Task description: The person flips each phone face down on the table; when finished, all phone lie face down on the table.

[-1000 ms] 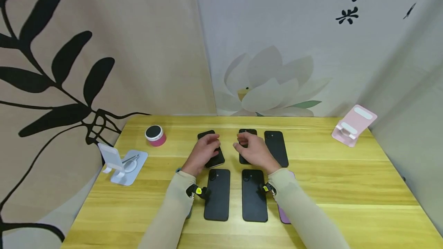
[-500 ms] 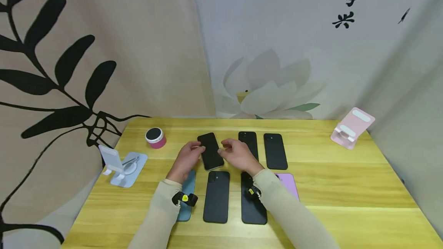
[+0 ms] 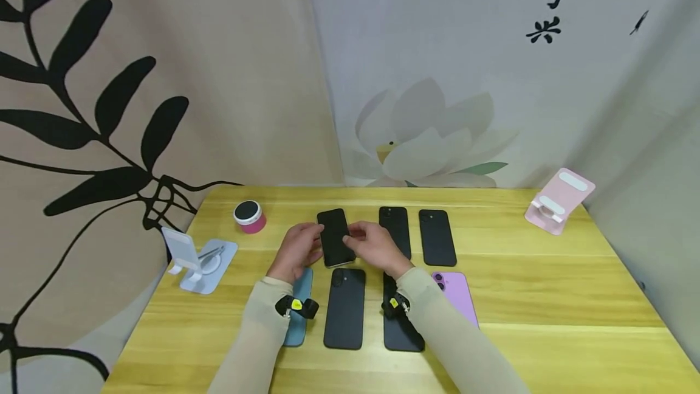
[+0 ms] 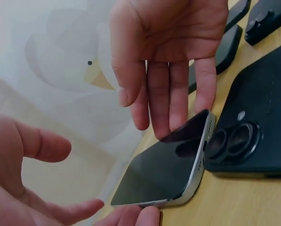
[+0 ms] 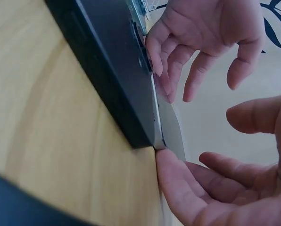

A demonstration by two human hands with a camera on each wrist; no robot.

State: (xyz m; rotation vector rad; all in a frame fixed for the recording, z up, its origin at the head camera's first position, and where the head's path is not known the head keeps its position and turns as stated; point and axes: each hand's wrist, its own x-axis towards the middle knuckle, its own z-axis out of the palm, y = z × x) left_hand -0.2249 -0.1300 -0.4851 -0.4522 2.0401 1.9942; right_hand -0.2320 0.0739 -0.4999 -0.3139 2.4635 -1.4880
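A black-screened phone [image 3: 336, 239] with a silver edge lies face up in the back row on the table, tilted slightly. My left hand [image 3: 298, 251] is at its left side, fingertips touching the edge; in the left wrist view these fingertips [image 4: 147, 217] meet the phone's rim, thumb raised. From the other side, my right hand [image 3: 377, 248] has its fingertips against the right edge, fingers long and loosely bent. Neither hand wraps round the phone. Just below it lies a black phone [image 3: 344, 312], back up, its camera lenses [image 4: 235, 141] close to the silver edge.
Two black phones [image 3: 395, 227] [image 3: 437, 239] lie to the right in the back row. A blue phone [image 3: 296, 321], another black phone [image 3: 403, 333] and a purple phone [image 3: 459, 293] lie in front, partly under my arms. Phone stands [image 3: 199, 266] [image 3: 560, 199] and a pink-white jar [image 3: 250, 217] stand farther out.
Both hands have come down from over the phone to its two sides. The phone has turned a little straighter. My left arm has shifted left, uncovering the blue phone.
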